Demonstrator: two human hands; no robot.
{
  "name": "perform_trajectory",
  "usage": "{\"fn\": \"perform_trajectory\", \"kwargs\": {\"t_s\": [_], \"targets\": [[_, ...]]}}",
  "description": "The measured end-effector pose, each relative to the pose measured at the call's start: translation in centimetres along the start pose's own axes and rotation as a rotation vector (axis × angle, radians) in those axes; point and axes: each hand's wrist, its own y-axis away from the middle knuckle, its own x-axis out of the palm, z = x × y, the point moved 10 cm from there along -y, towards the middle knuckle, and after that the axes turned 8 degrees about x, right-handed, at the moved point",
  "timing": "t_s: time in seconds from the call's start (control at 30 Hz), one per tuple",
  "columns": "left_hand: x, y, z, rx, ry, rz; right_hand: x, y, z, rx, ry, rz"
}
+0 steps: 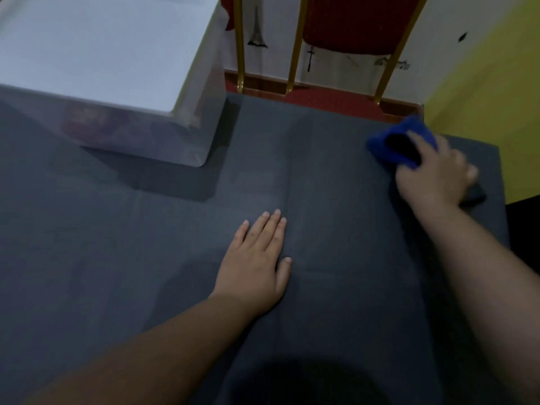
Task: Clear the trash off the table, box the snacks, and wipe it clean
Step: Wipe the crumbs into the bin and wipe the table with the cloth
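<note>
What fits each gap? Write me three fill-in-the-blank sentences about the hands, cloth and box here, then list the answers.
1. The right hand presses a ____ wiping cloth near the far right corner of the dark grey tablecloth.
2. The left hand lies ____ on the tablecloth, holding nothing.
3. The translucent plastic storage box has its white lid ____.

Answers: blue; flat; on

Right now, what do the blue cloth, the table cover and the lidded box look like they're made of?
Blue cloth: soft, fuzzy fabric, probably microfibre; it bunches under the right hand.
Table cover: matte dark grey woven fabric, with fold creases and no shine.
Lidded box: translucent frosted plastic walls, reddish contents showing faintly through; smooth opaque white lid, likely plastic.
</note>
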Motion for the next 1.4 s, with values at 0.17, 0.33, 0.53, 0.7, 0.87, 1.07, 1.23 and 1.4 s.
{"fn": "perform_trajectory", "kwargs": {"t_s": [0.17,0.33,0.53,0.7,0.87,1.07,1.23,1.4], "targets": [[0.0,-0.1,0.0,0.001,0.001,-0.028,2.0,-0.9,13.1,-0.085,-0.02,0.058],[-0.5,-0.1,-0.1,0.029,0.02,-0.075,3.6,10.0,24.3,-0.591,-0.031,0.117],[-0.5,0.0,0.0,0.028,0.065,-0.103,2.1,12.4,15.5,-0.787,-0.13,0.082],[-0.5,0.3,0.0,0.036,0.084,-0.125,0.8,2.7,6.0,-0.21,0.031,0.04],[-2.4,1.0,0.9,-0.005,0.293,-0.314,2.0,4.3,11.4,-0.145,0.052,0.06],[-3.3,4.9,7.5,-0.419,0.463,-0.395,2.3,17.6,14.1,-0.644,-0.067,0.133],[-0.1,10.2,10.1,-0.395,0.159,-0.012,0.4,21.9,2.6,-0.666,-0.085,0.109],[0.7,12.3,10.0,-0.34,0.083,0.102,-1.2,15.1,-9.2,-0.213,0.041,0.084]]}}
